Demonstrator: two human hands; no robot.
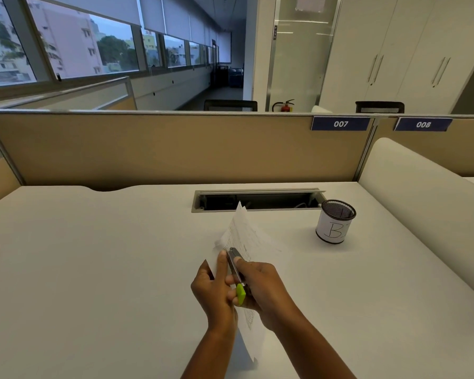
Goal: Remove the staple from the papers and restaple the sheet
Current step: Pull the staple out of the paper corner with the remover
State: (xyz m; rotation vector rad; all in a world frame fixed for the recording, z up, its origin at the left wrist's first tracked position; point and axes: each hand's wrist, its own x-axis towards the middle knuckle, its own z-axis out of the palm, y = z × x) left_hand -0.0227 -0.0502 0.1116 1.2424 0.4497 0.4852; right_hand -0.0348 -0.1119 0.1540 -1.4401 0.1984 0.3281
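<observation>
Papers [246, 236] held upright above the worktop [93, 255], lower centre of frame. Left hand [216, 291] pinching the sheet edge; right hand [260, 285] closed around a green-ended stapler [237, 272], nose at the paper edge. Staple itself too small to see. Step judged: prying or restapling, cannot tell which. Next: steady, square pressure. Mesh cup [335, 221] at right.
</observation>
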